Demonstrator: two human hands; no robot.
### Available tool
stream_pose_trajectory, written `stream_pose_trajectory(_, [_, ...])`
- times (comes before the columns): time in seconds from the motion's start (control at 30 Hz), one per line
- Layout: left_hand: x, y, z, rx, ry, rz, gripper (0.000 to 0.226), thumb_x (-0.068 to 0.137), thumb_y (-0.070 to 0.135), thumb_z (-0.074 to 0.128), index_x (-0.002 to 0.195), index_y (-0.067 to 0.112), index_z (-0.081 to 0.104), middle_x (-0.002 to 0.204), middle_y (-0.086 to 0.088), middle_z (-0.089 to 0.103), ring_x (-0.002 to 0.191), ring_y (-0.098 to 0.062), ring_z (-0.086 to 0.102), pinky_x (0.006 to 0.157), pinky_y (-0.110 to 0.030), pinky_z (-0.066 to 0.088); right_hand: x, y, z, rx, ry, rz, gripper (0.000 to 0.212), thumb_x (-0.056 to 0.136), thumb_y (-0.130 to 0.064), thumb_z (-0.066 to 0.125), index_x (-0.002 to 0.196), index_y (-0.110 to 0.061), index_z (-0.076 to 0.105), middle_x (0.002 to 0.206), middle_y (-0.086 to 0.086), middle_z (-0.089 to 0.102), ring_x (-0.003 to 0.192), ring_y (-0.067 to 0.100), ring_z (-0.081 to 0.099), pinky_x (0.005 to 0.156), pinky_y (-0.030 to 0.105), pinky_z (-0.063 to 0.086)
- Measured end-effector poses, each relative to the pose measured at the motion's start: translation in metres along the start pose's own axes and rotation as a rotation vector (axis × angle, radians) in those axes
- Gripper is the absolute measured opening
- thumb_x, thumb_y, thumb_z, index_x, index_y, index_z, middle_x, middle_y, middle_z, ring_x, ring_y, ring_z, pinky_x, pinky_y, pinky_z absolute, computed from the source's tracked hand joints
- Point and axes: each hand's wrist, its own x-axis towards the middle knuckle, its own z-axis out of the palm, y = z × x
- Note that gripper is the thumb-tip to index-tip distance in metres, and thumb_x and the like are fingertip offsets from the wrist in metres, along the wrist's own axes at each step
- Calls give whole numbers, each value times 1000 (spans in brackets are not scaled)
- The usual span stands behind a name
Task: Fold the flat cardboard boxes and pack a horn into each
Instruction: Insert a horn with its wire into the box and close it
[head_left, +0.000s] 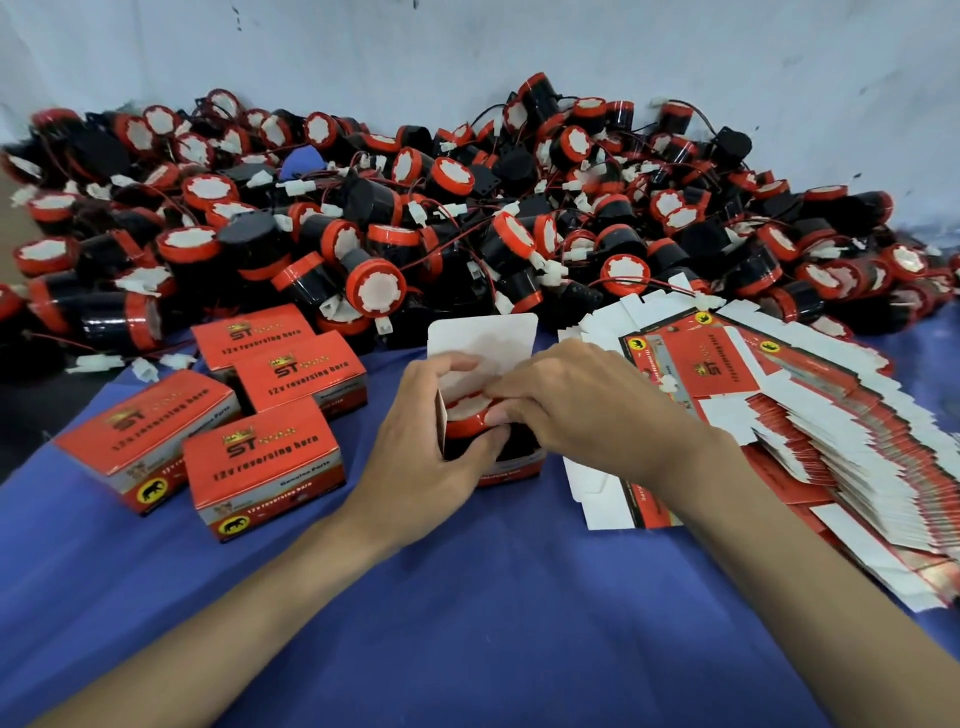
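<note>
A blue cloth (467, 613) covered the table in front of you, with a scuffed white wall (467, 47) behind it. At the middle of the cloth stood the open box (511, 470), its white lid flap (483, 335) upright at the back. The horn (467, 417) sat inside it, red rim showing above the black body.

Your left hand (415, 457) gripped the box from its left side, fingers curled round the far wall and thumb hooked over the near edge. Your right hand (582, 400) reached in from the right with its fingers bent down onto the horn's red rim. Its thumb was hidden beneath the hand.

Just beside the box on the right, a single flat blank (597, 493) lay partly under your right forearm. Beyond it the stack of flat boxes (831, 441) fanned out toward the right edge, red print and white tabs overlapping.

To the left, four closed boxes (262, 457) sat in a loose cluster — near your left wrist but apart from it — each red on top with black lettering.

Directly behind the lid flap the heap of horns (467, 208) ran the whole width of the table, banked against the wall. Red wires and white connectors (384, 326) trailed out of it onto the cloth, one just beside the flap's left corner and others near the closed boxes. A small blue object (304, 158) showed among the horns at the back; what it was could not be made out.
</note>
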Motion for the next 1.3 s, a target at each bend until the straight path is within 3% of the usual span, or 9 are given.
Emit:
stream_pose_trajectory(0.17, [0, 0, -2, -24, -58, -23, 65, 78, -1, 71, 126, 28, 38, 126, 4, 45, 110, -9, 56, 83, -13, 47, -3, 6, -2, 101, -100, -31, 41, 92, -20, 55, 131, -33, 51, 76, -7, 43, 92, 25, 52, 76, 43, 47])
stream_pose_trajectory(0.37, [0, 2, -1, -104, -74, -43, 61, 79, -2, 71, 119, 28, 37, 121, -1, 52, 109, -15, 59, 89, -29, 52, -4, 15, 7, 268, 72, -106, 45, 81, -2, 63, 118, -28, 66, 73, -10, 58, 77, 24, 58, 70, 45, 49])
stream_pose_trajectory(0.47, [0, 2, -1, -74, -62, -50, 61, 76, 14, 78, 116, 33, 36, 115, 14, 52, 107, -2, 55, 86, -13, 45, -4, 21, 10, 337, 133, -136, 40, 80, 2, 66, 109, -24, 71, 64, -13, 46, 64, 19, 52, 65, 45, 49])
stream_pose_trajectory(0.6, [2, 4, 0, -88, -42, -69, 61, 74, 24, 80, 115, 36, 37, 113, 21, 51, 103, 13, 50, 80, -1, 37, -4, 21, 19, 340, 194, -87, 34, 82, 4, 63, 111, -15, 67, 80, -2, 60, 70, 24, 55, 67, 46, 49])
stream_pose_trajectory(0.83, [1, 2, -1, -97, -51, -74, 49, 85, 14, 70, 114, 39, 38, 111, 16, 53, 102, 0, 55, 82, -12, 44, -5, 10, 18, 42, 82, 5, 17, 94, -14, 46, 99, -21, 61, 103, -4, 56, 99, 22, 54, 74, 40, 47])
stream_pose_trajectory(1.03, [4, 2, 0, -161, -94, -82, 54, 88, 1, 63, 115, 38, 36, 102, 50, 38, 106, 16, 43, 84, -4, 38, -15, 22, -9, 107, 12, -17, 33, 90, -16, 59, 121, -28, 58, 123, -12, 47, 112, 10, 46, 85, 29, 46])
stream_pose_trajectory(1.13, [7, 3, 0, -243, -106, -140, 64, 86, -6, 59, 119, 44, 35, 127, 35, 36, 124, 2, 39, 100, -16, 38, -24, 32, -29, -29, -79, 151, 26, 87, -33, 63, 112, -34, 53, 110, -10, 49, 100, 14, 52, 85, 34, 46])
stream_pose_trajectory(1.2, [8, 4, 1, -290, -107, -179, 72, 84, -10, 58, 120, 48, 35, 137, 19, 35, 130, -8, 37, 105, -25, 38, -28, 33, -38, -22, -137, 203, 9, 88, -40, 61, 93, -36, 56, 84, -18, 58, 87, 7, 54, 84, 36, 49])
stream_pose_trajectory(1.3, [8, 5, 2, -322, -89, -183, 77, 82, -11, 57, 121, 52, 35, 130, 26, 38, 116, 7, 43, 85, -6, 42, -25, 26, -41, 242, 108, 195, 12, 87, -31, 66, 76, -28, 63, 61, -17, 60, 65, -3, 56, 74, 27, 52])
